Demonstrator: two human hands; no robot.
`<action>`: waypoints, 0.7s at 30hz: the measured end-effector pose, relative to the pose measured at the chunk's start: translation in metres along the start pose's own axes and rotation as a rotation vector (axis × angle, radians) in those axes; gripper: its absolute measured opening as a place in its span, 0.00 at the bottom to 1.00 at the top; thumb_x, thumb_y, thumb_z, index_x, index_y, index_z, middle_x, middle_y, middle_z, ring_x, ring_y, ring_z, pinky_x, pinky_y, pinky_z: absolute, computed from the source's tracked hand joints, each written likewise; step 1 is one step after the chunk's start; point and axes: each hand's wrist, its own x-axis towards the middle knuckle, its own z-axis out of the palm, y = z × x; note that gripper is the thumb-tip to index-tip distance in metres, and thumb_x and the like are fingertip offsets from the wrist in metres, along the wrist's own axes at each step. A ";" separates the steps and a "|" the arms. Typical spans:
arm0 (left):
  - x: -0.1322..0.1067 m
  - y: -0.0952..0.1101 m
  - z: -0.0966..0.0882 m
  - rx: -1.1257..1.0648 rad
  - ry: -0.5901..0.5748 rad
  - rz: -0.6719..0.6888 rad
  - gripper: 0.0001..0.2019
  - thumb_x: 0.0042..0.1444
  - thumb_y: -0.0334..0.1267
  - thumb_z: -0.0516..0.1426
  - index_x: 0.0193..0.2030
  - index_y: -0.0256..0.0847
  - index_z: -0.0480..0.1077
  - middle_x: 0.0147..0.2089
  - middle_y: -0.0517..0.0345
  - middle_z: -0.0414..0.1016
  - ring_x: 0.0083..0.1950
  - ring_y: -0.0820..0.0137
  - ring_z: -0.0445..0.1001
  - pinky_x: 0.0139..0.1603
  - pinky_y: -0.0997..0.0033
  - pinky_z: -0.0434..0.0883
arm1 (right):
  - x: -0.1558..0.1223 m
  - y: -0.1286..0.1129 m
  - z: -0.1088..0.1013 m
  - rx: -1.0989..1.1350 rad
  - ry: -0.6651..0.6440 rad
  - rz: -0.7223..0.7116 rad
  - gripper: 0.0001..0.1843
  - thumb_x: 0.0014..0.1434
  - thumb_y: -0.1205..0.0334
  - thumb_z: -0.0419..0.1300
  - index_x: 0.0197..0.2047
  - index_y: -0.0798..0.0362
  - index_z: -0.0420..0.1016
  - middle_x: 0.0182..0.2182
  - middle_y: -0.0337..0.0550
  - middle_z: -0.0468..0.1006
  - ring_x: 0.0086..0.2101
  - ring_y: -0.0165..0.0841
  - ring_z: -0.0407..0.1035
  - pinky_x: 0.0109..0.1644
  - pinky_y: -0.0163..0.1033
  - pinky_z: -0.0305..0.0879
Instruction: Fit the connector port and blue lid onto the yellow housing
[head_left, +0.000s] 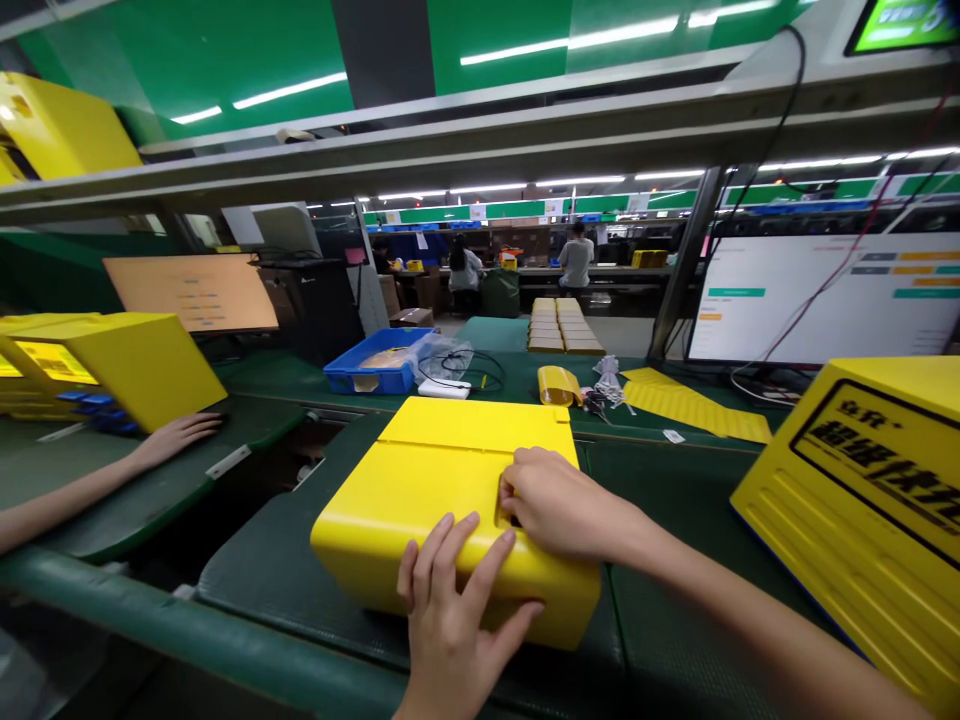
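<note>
In front of me on the green work surface stands a yellow box-shaped housing (405, 495), with a seam across its top and a dark recess near the right front. My left hand (454, 615) rests against the rounded front edge, fingers spread. Curled fingers of my right hand (555, 500) reach into the recess from above. Whatever they pinch there, if anything, is hidden by the hand.
A larger yellow case (870, 500) with black lettering stands at right. Behind are a blue tray (375, 365), a yellow roll (559, 386), cables (611, 380) and yellow strips (694, 402). At left, another person's hand (180, 437) lies beside a yellow case (150, 365).
</note>
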 end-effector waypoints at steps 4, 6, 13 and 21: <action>0.001 0.000 0.000 -0.004 -0.003 -0.016 0.26 0.46 0.46 0.63 0.54 0.49 0.68 0.55 0.47 0.66 0.60 0.55 0.60 0.66 0.53 0.46 | 0.002 -0.001 0.003 -0.123 0.020 0.002 0.11 0.57 0.66 0.49 0.32 0.58 0.72 0.34 0.52 0.71 0.34 0.40 0.63 0.37 0.43 0.56; 0.001 -0.001 0.001 -0.007 -0.002 -0.021 0.25 0.46 0.45 0.63 0.54 0.49 0.67 0.55 0.47 0.66 0.60 0.55 0.61 0.66 0.52 0.46 | 0.002 -0.002 0.001 -0.129 -0.012 -0.010 0.12 0.57 0.67 0.49 0.33 0.58 0.73 0.35 0.53 0.72 0.35 0.40 0.64 0.38 0.43 0.57; -0.005 0.005 -0.006 -0.053 -0.021 -0.018 0.26 0.48 0.43 0.62 0.55 0.50 0.65 0.55 0.49 0.66 0.61 0.56 0.60 0.66 0.51 0.47 | 0.004 -0.003 -0.010 -0.101 -0.098 -0.007 0.11 0.57 0.66 0.49 0.31 0.57 0.73 0.35 0.52 0.72 0.35 0.39 0.64 0.35 0.41 0.56; 0.003 -0.169 0.007 0.022 0.240 -0.897 0.22 0.61 0.40 0.38 0.57 0.32 0.55 0.55 0.40 0.64 0.58 0.64 0.65 0.59 0.61 0.65 | -0.008 0.006 0.000 0.274 0.066 0.005 0.10 0.62 0.65 0.47 0.35 0.55 0.68 0.36 0.45 0.71 0.38 0.34 0.63 0.44 0.39 0.58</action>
